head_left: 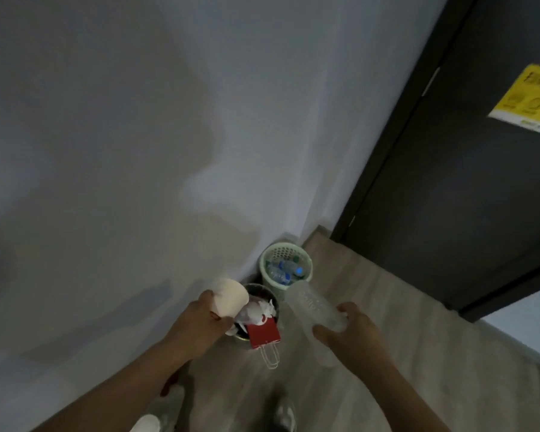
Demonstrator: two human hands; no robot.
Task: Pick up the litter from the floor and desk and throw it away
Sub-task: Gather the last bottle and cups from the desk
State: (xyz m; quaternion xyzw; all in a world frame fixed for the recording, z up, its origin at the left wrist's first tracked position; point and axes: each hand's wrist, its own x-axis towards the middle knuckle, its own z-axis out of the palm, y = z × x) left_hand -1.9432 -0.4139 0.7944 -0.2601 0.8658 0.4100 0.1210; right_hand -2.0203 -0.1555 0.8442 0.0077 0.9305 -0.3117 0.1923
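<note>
Fingers (pixel 223 322) of left hand (pixel 200 319) curled round paper cup (pixel 231 299) above full dark bin (pixel 262 289), right hand (pixel 351 330) gripping clear bottle (pixel 314 307) near green basket (pixel 267 260) holding bottles (pixel 282 269); both gathered, neither dropped yet, remaining litter unseen.

Cream cup (pixel 231 299), green perforated basket (pixel 286 251), red bag (pixel 264 332)

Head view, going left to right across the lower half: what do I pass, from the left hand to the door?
left hand → paper cup → red bag → plastic bottle → right hand → dark door
</note>
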